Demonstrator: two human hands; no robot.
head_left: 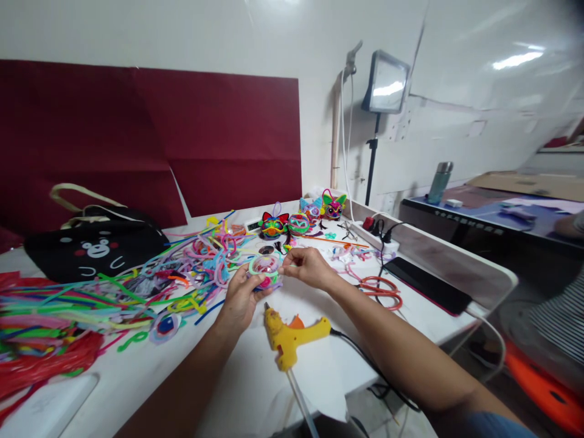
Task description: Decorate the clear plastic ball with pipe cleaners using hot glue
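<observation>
My left hand [240, 296] cups a small round ball wound with coloured pipe cleaners [265, 269] from below. My right hand [306, 266] pinches the ball's right side, fingers closed on it. Both hands hold it just above the white table [255, 377]. A yellow glue gun [291, 336] lies on the table right in front of my hands, nozzle toward them. Several finished animal-face balls [298, 220] stand in a row behind.
A big tangle of coloured pipe cleaners [137, 286] covers the table's left half. A black bear-face bag [93, 246] sits at the back left. A power strip [381, 238], red wire coils [381, 286] and a dark phone [431, 285] lie right. Another person's arm [568, 226] shows far right.
</observation>
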